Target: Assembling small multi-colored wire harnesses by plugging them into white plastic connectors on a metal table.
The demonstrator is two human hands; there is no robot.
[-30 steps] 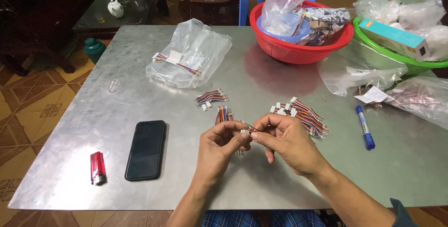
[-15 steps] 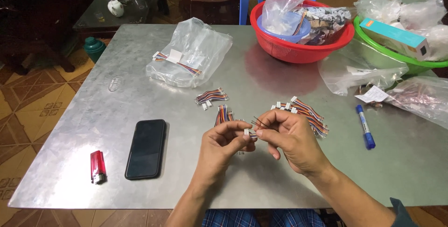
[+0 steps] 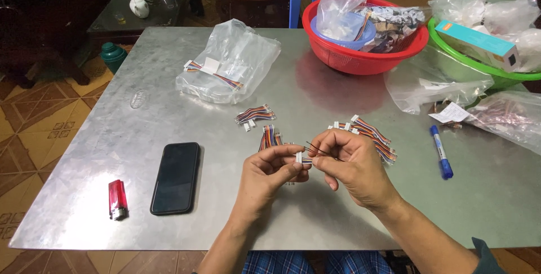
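Both hands meet over the middle of a metal table [image 3: 169,110]. My left hand [image 3: 269,175] pinches a small white connector [image 3: 299,157] with short coloured wires. My right hand [image 3: 349,167] grips the same piece from the right, and thin dark wires stick out above its fingers. Just behind the hands lie bundles of multicoloured ribbon wires with white connectors: one bundle [image 3: 255,114] far left, one [image 3: 270,137] near my left hand, a bigger pile [image 3: 376,137] by my right hand.
A black phone [image 3: 176,177] and a red lighter [image 3: 117,199] lie at the left. A clear bag of wires [image 3: 228,62] sits behind. A red basket [image 3: 360,54], a green basin [image 3: 484,65], plastic bags [image 3: 507,116] and a blue marker [image 3: 440,152] are at the right.
The hands have barely shifted; the fingers have closed a little more tightly around the small connector and wires. Everything on the table stays put.
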